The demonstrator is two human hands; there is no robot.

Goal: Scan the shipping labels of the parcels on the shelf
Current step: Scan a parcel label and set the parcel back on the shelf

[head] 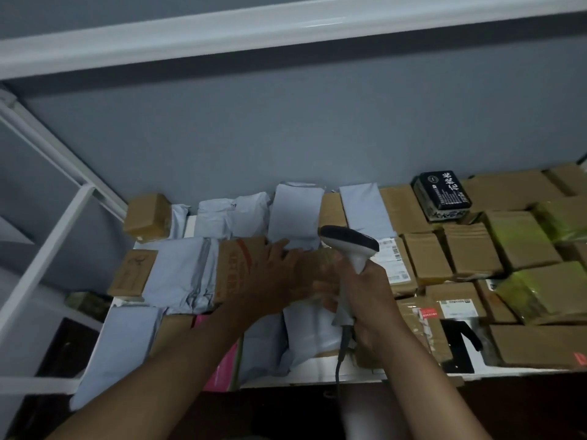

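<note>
Closest to the camera, the right hand (368, 300) grips the handle of a white barcode scanner (352, 249); its cable (341, 357) hangs down past the shelf edge (317, 377). Just beside it, the left hand (273, 274) lies with straight fingers on a brown carton with red print (241, 265), in the middle row of parcels. The scanner's dark head is over this carton's right end, next to a box with a white shipping label (392, 258). Farther back, grey mailer bags (295, 211) stand against the grey wall (286, 128), and a black packet (443, 193) lies on brown boxes at the right.
</note>
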